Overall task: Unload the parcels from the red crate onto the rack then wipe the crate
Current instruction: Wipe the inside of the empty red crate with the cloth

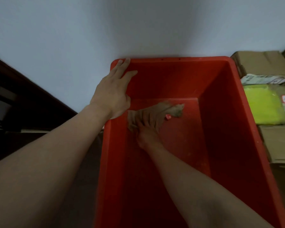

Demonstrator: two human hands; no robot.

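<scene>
The red crate (227, 122) fills the middle and right of the view, and no parcels lie inside it. My left hand (113, 94) rests flat on its left rim near the far corner, fingers straight, thumb over the inner wall. Down on the crate's floor, my right hand (146, 129) presses a brownish cloth (173, 110) with spread, straight fingers. The cloth sticks out beyond my fingertips toward the far wall.
To the right of the crate are parcels: a brown cardboard box (262, 63), a grey-white bag (263, 79), a yellow-green package (265, 104) and another brown box (280, 142). A pale wall stands behind. Dark furniture (23, 99) is at the left.
</scene>
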